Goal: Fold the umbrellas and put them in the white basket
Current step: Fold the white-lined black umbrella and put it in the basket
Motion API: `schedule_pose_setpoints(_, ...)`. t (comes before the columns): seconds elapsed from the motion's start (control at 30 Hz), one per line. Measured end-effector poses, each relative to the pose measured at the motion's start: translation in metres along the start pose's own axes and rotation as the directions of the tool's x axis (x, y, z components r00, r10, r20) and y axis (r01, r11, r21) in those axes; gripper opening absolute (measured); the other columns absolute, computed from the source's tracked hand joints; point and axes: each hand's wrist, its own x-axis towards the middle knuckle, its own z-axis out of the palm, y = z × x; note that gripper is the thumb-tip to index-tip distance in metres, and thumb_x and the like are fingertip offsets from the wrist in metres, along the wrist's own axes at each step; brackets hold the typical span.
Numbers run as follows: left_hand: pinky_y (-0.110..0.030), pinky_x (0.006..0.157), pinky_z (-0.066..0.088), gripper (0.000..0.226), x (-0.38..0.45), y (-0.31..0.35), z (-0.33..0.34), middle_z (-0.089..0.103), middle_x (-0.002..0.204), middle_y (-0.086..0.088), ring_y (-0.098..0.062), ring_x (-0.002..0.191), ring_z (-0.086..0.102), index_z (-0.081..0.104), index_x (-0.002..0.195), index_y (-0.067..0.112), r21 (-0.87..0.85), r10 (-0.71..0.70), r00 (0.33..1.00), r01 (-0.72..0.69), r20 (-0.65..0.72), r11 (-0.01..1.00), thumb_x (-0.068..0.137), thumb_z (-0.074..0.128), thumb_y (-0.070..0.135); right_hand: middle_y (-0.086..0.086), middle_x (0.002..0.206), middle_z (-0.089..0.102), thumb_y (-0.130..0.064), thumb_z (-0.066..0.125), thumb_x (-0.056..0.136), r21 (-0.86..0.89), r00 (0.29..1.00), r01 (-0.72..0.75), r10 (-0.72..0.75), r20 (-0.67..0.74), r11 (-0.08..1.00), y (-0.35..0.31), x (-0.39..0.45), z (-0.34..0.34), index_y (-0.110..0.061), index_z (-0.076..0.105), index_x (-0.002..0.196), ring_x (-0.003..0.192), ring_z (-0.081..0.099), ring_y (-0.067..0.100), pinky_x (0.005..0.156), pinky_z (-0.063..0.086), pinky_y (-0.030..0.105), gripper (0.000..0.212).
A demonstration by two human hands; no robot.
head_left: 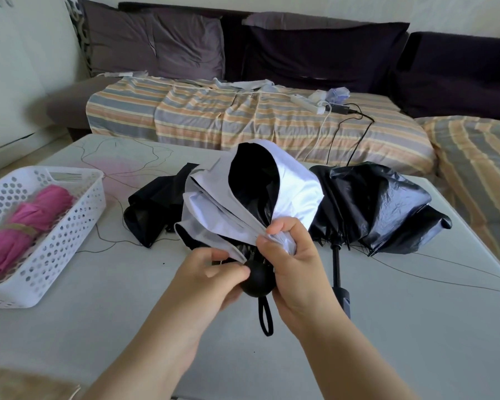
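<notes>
I hold a white umbrella with a black lining [295, 194] above the middle of the grey table [401, 327]. My right hand [293, 264] grips its gathered white cloth near the handle. My left hand [214, 278] pinches a cloth fold beside the round black handle [257, 281], whose strap loop hangs down. A collapsed black umbrella [381, 206] lies unfolded on the table to the right, handle toward me. More black fabric [153, 209] lies to the left behind the white one. The white basket [70, 226] at the left holds a folded pink umbrella [32, 223].
A sofa with a striped sheet [243, 122] and dark cushions runs behind the table. A white power strip [309, 103] with cables lies on it. The striped sheet continues at the right edge. Thin dark lines cross the tabletop.
</notes>
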Motion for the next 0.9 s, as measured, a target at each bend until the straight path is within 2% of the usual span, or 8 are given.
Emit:
schedule_pose_setpoints(0.1, -0.032, 0.081, 0.056, 0.033, -0.005, -0.004, 0.007, 0.073, 0.094, -0.009, -0.021, 0.085, 0.072, 0.063, 0.100, 0.007, -0.016, -0.029, 0.999, 0.029, 0.036, 0.999, 0.079, 0.069, 0.032, 0.005, 0.069, 0.042, 0.002, 0.052, 0.093, 0.032, 1.000, -0.014, 0.014, 0.007, 0.999, -0.001, 0.003, 0.000, -0.022, 0.054, 0.079, 0.062, 0.037, 0.019, 0.059, 0.033, 0.034, 0.028)
schedule_pose_setpoints(0.23, -0.034, 0.081, 0.056, 0.037, -0.008, -0.006, 0.014, 0.074, 0.080, -0.010, -0.020, 0.073, 0.070, 0.072, 0.084, 0.008, 0.036, -0.020, 0.993, 0.015, 0.120, 0.999, 0.083, 0.063, 0.043, 0.007, 0.068, 0.045, -0.001, 0.053, 0.093, 0.029, 0.998, -0.063, 0.062, 0.013, 0.998, 0.000, 0.004, 0.002, -0.025, 0.055, 0.079, 0.058, 0.042, 0.021, 0.055, 0.035, 0.034, 0.028)
schedule_pose_setpoints(0.33, -0.046, 0.088, 0.051, 0.059, -0.010, -0.008, 0.013, 0.071, 0.079, -0.013, -0.029, 0.077, 0.066, 0.069, 0.078, 0.007, 0.217, 0.088, 0.996, -0.092, 0.030, 0.972, 0.055, 0.063, 0.061, 0.005, 0.069, 0.050, 0.003, 0.053, 0.092, 0.050, 0.998, -0.057, 0.058, -0.014, 0.997, -0.002, 0.006, -0.001, -0.024, 0.056, 0.076, 0.062, 0.046, 0.022, 0.057, 0.039, 0.034, 0.032)
schedule_pose_setpoints(0.47, -0.032, 0.076, 0.053, 0.036, -0.017, -0.012, 0.017, 0.071, 0.074, 0.003, -0.013, 0.074, 0.067, 0.071, 0.076, 0.021, 0.282, 0.115, 0.993, -0.109, -0.001, 0.953, 0.059, 0.065, 0.052, 0.011, 0.077, 0.046, 0.004, 0.051, 0.093, 0.082, 0.998, -0.027, 0.032, -0.055, 0.996, -0.009, 0.011, -0.011, -0.024, 0.056, 0.077, 0.071, 0.041, 0.027, 0.059, 0.039, 0.032, 0.032)
schedule_pose_setpoints(0.53, -0.015, 0.067, 0.049, 0.027, -0.019, -0.013, 0.020, 0.069, 0.086, 0.016, 0.002, 0.076, 0.064, 0.063, 0.093, 0.033, 0.289, 0.170, 0.985, -0.161, -0.006, 0.944, 0.070, 0.071, 0.044, 0.012, 0.083, 0.044, 0.005, 0.051, 0.092, 0.077, 0.999, -0.018, 0.022, -0.049, 0.997, -0.009, 0.011, -0.011, -0.024, 0.056, 0.078, 0.076, 0.037, 0.029, 0.062, 0.036, 0.035, 0.033)
schedule_pose_setpoints(0.6, -0.006, 0.066, 0.042, 0.036, -0.019, -0.014, 0.023, 0.062, 0.099, 0.026, 0.007, 0.085, 0.061, 0.053, 0.102, 0.042, 0.306, 0.239, 0.971, -0.237, 0.031, 0.922, 0.072, 0.072, 0.036, 0.012, 0.082, 0.045, 0.004, 0.051, 0.092, 0.044, 0.999, -0.026, 0.027, -0.034, 0.999, -0.008, 0.009, -0.009, -0.024, 0.056, 0.077, 0.075, 0.038, 0.029, 0.063, 0.036, 0.036, 0.032)
schedule_pose_setpoints(0.8, -0.001, 0.062, 0.039, 0.031, -0.021, -0.013, 0.026, 0.066, 0.088, 0.005, 0.004, 0.078, 0.062, 0.052, 0.088, 0.048, 0.306, 0.368, 0.927, -0.372, 0.072, 0.876, 0.078, 0.068, 0.024, 0.009, 0.078, 0.049, -0.002, 0.055, 0.092, 0.043, 0.998, -0.055, 0.054, 0.008, 0.998, -0.008, 0.004, -0.005, -0.025, 0.055, 0.079, 0.071, 0.047, 0.024, 0.065, 0.042, 0.037, 0.026)
schedule_pose_setpoints(0.9, -0.002, 0.061, 0.039, 0.031, -0.019, -0.013, 0.024, 0.066, 0.083, 0.008, 0.003, 0.074, 0.061, 0.053, 0.094, 0.045, 0.292, 0.382, 0.921, -0.387, 0.074, 0.875, 0.081, 0.067, 0.020, 0.020, 0.073, 0.046, -0.013, 0.056, 0.089, 0.109, 0.995, -0.069, 0.061, 0.077, 0.992, -0.011, 0.004, -0.006, -0.022, 0.055, 0.083, 0.069, 0.046, 0.028, 0.068, 0.044, 0.036, 0.011)
